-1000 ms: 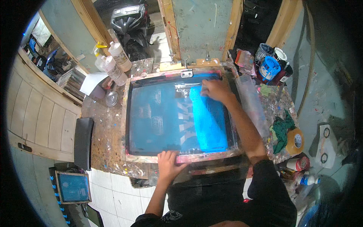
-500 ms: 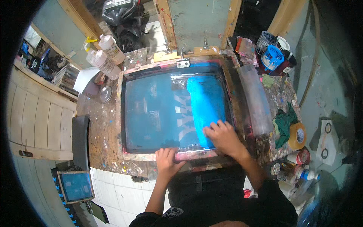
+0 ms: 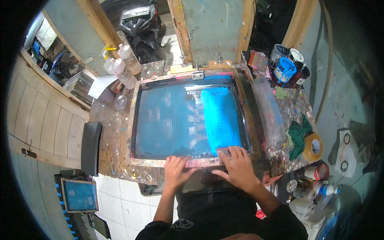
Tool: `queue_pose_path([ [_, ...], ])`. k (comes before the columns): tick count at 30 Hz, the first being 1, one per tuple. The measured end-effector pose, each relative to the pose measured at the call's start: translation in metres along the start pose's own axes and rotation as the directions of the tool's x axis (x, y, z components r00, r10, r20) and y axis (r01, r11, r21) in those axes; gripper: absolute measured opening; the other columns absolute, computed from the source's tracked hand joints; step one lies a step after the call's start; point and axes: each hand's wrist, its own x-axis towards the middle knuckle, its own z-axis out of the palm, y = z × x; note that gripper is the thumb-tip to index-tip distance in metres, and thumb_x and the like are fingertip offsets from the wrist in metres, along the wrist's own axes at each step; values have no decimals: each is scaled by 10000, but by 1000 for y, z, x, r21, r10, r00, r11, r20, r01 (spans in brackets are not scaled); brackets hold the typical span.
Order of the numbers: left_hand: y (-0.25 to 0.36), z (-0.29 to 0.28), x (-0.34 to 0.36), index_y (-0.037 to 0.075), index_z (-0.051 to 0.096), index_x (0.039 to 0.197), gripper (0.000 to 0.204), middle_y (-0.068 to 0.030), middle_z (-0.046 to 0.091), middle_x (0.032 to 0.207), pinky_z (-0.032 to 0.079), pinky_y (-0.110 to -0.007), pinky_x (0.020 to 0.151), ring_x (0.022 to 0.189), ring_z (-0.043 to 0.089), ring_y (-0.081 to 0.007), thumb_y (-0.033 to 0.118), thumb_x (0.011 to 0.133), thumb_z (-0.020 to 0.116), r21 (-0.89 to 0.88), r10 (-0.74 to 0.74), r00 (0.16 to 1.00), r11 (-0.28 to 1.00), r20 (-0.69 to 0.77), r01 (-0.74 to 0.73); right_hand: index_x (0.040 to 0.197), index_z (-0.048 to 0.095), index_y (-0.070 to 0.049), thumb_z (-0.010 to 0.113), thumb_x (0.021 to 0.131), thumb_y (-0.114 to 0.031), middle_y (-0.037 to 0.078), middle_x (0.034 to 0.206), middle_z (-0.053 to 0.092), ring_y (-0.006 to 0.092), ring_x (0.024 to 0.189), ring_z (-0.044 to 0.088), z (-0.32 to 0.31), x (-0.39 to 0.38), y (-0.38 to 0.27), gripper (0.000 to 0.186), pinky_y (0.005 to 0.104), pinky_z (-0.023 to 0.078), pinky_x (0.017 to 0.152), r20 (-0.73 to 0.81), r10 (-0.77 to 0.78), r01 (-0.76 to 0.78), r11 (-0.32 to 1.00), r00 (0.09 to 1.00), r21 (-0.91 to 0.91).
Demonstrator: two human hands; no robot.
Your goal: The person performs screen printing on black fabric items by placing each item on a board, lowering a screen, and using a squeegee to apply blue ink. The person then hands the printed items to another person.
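Note:
A screen in a wooden frame (image 3: 133,120), clamped at the back by metal hardware (image 3: 197,75), lies on the paint-spattered bench (image 3: 105,136). Bright blue ink (image 3: 220,114) covers the right part of its mesh, beside a pale lettered pattern (image 3: 196,124). My left hand (image 3: 176,172) grips the front rail, fingers over its top. My right hand (image 3: 238,170) is at the front-right of the screen, fingers closed on a small flat scraper (image 3: 222,153) at the lower end of the ink; the scraper is mostly hidden by my fingers.
Bottles (image 3: 124,74) stand back left; ink containers (image 3: 285,70) back right. A green rag (image 3: 298,138) and tape roll (image 3: 313,149) lie at the right. Another screen (image 3: 80,195) sits low left. A motorbike (image 3: 138,22) stands beyond the doorway.
My right hand has travelled from the top of the blue ink down to the front rail. The ink band's shape has changed. My left hand stays on the front rail.

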Motion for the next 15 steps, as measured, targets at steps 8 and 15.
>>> queue_pose_path([
  [8,31,-95,100,56,719,1066,560,-52,635,837,416,-375,693,746,570,-222,435,700,908,135,72,997,989,-33,-67,1231,631,-73,821,741,-396,80,904,573,254,820,581,-71,58,12,616,424,468,760,-253,-264,176,930,931,-322],
  [15,27,-53,160,38,704,1101,382,-126,667,969,445,-395,782,910,627,-260,304,849,813,156,211,968,969,-138,-190,1008,618,-98,920,529,-397,112,886,614,340,817,652,-191,172,36,640,439,498,711,-390,-344,251,929,854,-271],
])
